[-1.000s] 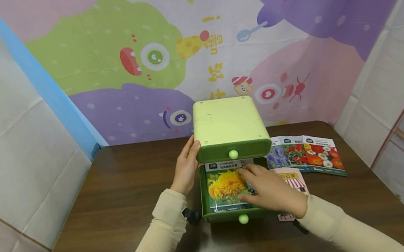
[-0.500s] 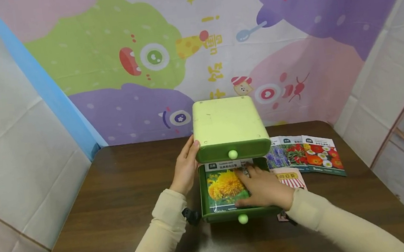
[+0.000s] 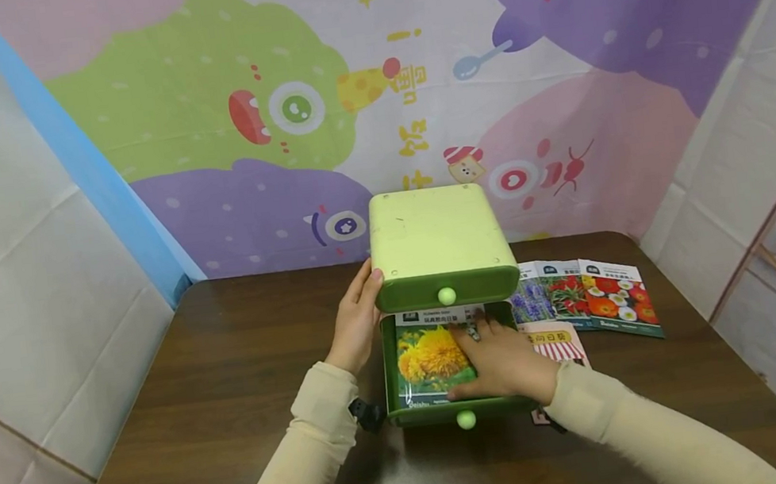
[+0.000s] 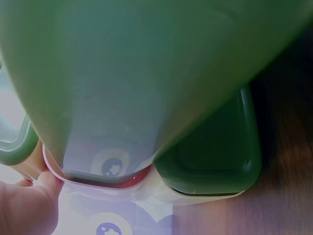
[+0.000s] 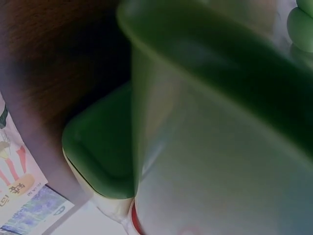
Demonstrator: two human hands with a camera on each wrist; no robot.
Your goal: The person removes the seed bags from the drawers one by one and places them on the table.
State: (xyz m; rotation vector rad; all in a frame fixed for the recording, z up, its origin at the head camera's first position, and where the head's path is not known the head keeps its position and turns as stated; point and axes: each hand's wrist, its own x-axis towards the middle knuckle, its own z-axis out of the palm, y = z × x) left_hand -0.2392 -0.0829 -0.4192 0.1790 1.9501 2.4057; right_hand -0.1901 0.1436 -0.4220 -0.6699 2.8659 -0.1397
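At the left, the left hand (image 3: 357, 321) lies with extended fingers along the side of the pale green drawer unit (image 3: 437, 228), steadying rather than clenching it. The unit looks like smooth, stiff plastic and is probably light enough to slide if pushed, so a flat brace near the front corner seems a sensible hold.

Its top drawer, with a round knob (image 3: 447, 296), is pushed in; the middle drawer (image 3: 392, 373) is pulled well out, and in the left wrist view the bottom drawer (image 4: 215, 147) sits closed below it. Inside the middle drawer a sunflower seed packet (image 3: 433, 357) lies face up at the left, with a second packet (image 3: 469, 312) beside it, mostly under the right hand (image 3: 509, 360). That hand is spread over the packets, fingers apart, with no clenched grip showing; what its palm touches is hidden, so I cannot tell how firmly it presses.

The packets should be light, thin and slippery, easily creased; an edge or top corner would be the best place to pinch one.

Right of the drawer, a pink packet (image 3: 559, 344) lies on the table (image 3: 250, 417), partly behind the right hand. Farther back, flower packets (image 3: 620, 299) lie overlapping, the rightmost showing orange and red blooms.
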